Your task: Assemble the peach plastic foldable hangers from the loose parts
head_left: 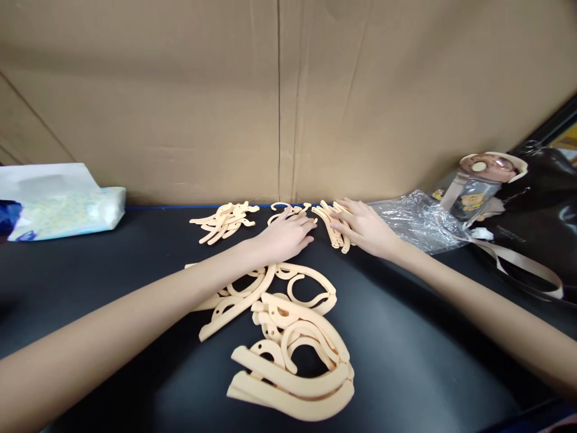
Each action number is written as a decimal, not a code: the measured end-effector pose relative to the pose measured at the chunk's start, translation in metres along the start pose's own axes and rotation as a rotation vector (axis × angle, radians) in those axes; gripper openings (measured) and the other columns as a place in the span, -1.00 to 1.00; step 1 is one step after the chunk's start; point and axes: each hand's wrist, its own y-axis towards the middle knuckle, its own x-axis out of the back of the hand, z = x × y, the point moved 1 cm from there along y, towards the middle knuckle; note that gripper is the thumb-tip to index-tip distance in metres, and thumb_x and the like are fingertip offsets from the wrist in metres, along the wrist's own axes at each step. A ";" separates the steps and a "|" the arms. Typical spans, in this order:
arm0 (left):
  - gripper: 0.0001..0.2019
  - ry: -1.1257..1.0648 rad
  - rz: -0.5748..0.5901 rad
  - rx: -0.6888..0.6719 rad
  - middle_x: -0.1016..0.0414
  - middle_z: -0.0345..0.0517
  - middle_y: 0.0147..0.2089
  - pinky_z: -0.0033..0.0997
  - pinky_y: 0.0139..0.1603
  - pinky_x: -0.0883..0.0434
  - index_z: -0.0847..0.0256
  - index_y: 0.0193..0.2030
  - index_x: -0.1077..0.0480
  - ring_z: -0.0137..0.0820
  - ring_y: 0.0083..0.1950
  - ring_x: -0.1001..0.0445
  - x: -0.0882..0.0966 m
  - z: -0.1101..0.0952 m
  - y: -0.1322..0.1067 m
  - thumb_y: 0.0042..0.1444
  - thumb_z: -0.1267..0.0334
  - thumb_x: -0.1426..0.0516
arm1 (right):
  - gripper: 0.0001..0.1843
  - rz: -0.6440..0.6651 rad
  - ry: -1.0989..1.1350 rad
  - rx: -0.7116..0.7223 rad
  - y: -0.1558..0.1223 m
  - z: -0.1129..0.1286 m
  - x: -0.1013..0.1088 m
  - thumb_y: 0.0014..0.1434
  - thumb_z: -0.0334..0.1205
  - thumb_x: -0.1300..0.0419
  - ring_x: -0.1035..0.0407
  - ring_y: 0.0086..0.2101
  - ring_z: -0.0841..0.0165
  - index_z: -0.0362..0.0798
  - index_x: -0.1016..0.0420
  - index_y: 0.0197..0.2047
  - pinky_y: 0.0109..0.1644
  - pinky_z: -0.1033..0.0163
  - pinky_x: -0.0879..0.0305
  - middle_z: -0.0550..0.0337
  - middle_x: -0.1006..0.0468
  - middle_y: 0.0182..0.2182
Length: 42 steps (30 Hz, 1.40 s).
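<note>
Both of my arms reach across a black table (406, 337). My left hand (286, 236) lies flat, fingers stretched out, on a small heap of hooked beige plastic pieces (288, 210). My right hand (363, 227) rests with its fingers extended on a bundle of straight beige pieces (331, 225); whether it grips any is unclear. Another small heap of beige pieces (225, 221) lies left of my left hand. A large pile of curved beige hanger parts (293, 349) sits nearer to me, partly under my left forearm.
A cardboard wall (279, 96) stands along the table's far edge. A tissue pack (63, 210) lies at the far left. Crumpled clear plastic (417, 219), a capped bottle (478, 186) and a dark bag with a beige strap (536, 228) crowd the right.
</note>
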 end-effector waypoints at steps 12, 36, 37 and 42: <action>-0.49 -0.044 0.021 0.082 -0.09 0.20 0.42 -0.11 0.35 -0.10 0.35 0.31 -0.20 -0.08 0.41 -0.10 0.042 0.007 -0.024 0.33 0.08 0.04 | -0.57 0.003 -0.047 0.061 -0.005 -0.009 0.008 0.34 -0.10 -0.01 -0.28 0.17 0.04 -0.16 -0.49 0.09 0.22 -0.13 -0.20 -0.13 -0.41 0.18; -0.80 -0.381 0.216 0.580 -0.53 -0.20 -0.42 -0.45 -0.47 -0.26 0.13 -0.29 -0.44 -0.39 -0.45 -0.45 0.058 0.027 -0.124 0.08 0.10 -0.06 | -0.63 0.113 0.497 0.161 0.037 0.136 -0.006 0.27 0.02 -0.13 -0.35 -0.26 0.31 -0.11 -0.55 -0.33 -0.21 0.21 -0.24 0.10 -0.45 -0.29; -0.78 -0.383 0.194 0.579 -0.53 -0.19 -0.40 -0.45 -0.45 -0.26 0.13 -0.30 -0.43 -0.38 -0.43 -0.45 0.060 0.027 -0.124 0.09 0.07 -0.06 | -0.62 0.102 0.541 0.135 0.039 0.135 -0.005 0.26 0.03 -0.14 -0.34 -0.32 0.35 -0.11 -0.52 -0.36 -0.26 0.24 -0.22 0.13 -0.44 -0.34; -0.70 -0.576 -0.006 0.668 -0.48 -0.21 -0.46 -0.45 -0.46 -0.25 0.19 -0.38 -0.43 -0.39 -0.44 -0.41 0.086 0.027 -0.114 0.08 -0.03 -0.15 | -0.62 -0.051 0.767 0.006 0.046 0.121 0.018 0.31 0.04 -0.04 -0.28 -0.45 0.47 -0.11 -0.42 -0.32 -0.37 0.34 -0.21 0.24 -0.42 -0.45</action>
